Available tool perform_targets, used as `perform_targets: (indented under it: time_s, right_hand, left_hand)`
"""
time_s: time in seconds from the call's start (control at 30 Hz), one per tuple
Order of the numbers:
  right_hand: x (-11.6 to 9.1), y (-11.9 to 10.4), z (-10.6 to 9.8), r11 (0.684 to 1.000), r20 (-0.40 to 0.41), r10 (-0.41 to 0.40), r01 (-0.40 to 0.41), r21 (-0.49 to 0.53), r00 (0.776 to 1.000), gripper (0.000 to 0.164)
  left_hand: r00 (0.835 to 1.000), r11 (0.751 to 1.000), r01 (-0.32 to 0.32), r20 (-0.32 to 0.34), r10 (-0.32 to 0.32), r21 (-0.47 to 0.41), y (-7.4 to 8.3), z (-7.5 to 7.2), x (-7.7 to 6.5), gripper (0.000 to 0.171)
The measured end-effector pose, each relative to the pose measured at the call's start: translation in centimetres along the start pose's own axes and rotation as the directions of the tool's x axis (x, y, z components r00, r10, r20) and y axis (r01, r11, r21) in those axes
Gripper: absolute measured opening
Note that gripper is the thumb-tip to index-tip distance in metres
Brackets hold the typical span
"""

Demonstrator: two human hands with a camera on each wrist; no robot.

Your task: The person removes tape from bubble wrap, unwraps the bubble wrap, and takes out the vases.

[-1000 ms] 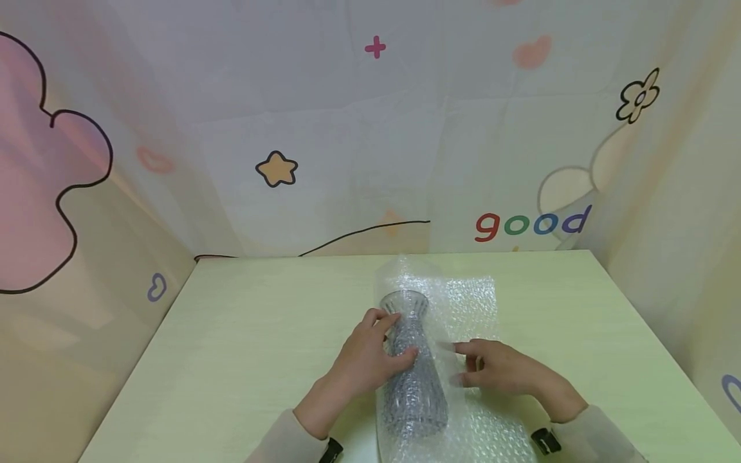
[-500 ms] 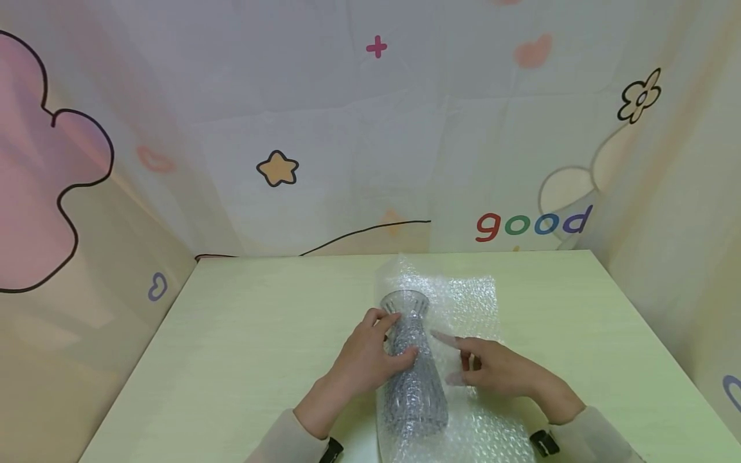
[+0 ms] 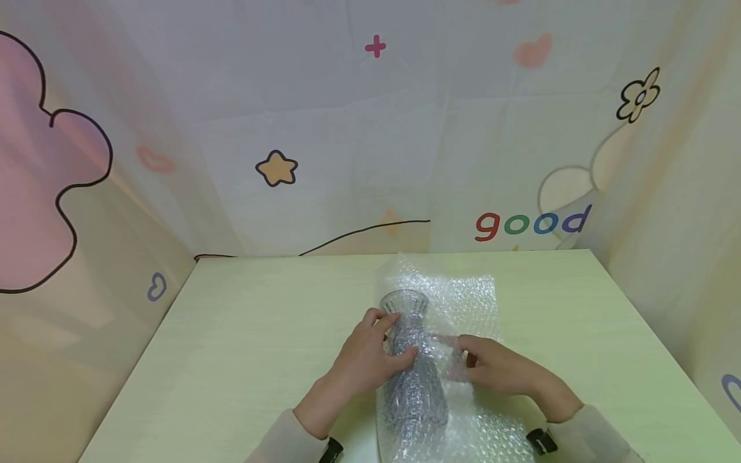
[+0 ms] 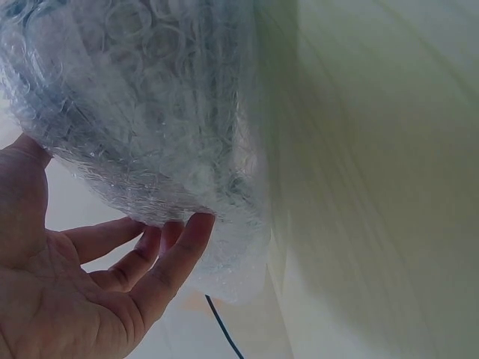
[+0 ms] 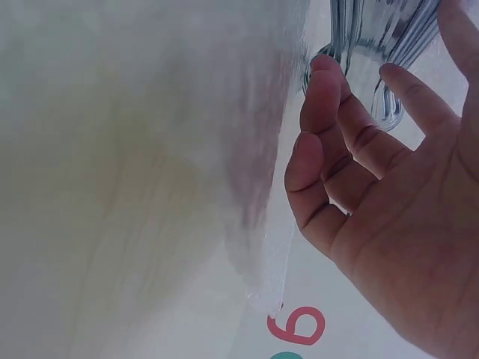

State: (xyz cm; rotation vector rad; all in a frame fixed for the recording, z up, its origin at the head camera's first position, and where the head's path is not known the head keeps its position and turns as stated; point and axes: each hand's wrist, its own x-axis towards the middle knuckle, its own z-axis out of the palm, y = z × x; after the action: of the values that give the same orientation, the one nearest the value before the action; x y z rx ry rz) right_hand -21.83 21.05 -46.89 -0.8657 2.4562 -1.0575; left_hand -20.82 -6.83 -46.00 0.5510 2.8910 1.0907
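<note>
1. Vase (image 3: pixel 413 392), clear glass, lies on your table (image 3: pixel 260 347), mouth toward the printed back wall (image 3: pixel 347 122), base toward you.
2. Bubble wrap (image 3: pixel 500 427) covers it and spreads across the table on its right.
3. Your left hand (image 3: pixel 363 359) grips the wrapped vase near its neck, thumb on top, fingers round the left side.
4. Your right hand (image 3: pixel 502 366) is slack beside the vase, fingers loosely bent behind a translucent wrap layer. Can't tell if they touch glass.
</note>
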Motion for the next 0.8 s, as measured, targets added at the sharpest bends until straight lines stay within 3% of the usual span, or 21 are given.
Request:
perform_targets:
  time_s: [0.43, 0.8]
  right_hand:
    - [0.49, -0.68, 0.54, 0.999, 0.009, -0.001, 0.000, 0.044, 1.000, 0.054]
    - [0.46, -0.79, 0.74, 1.000, 0.017, -0.002, 0.001, 0.028, 1.000, 0.060]
  left_hand:
    - [1.000, 1.000, -0.005, -0.006, 0.005, 0.003, -0.06, 0.02, -0.01, 0.073]
    - [1.000, 1.000, 0.018, 0.009, -0.018, -0.019, 0.07, -0.10, -0.11, 0.073]
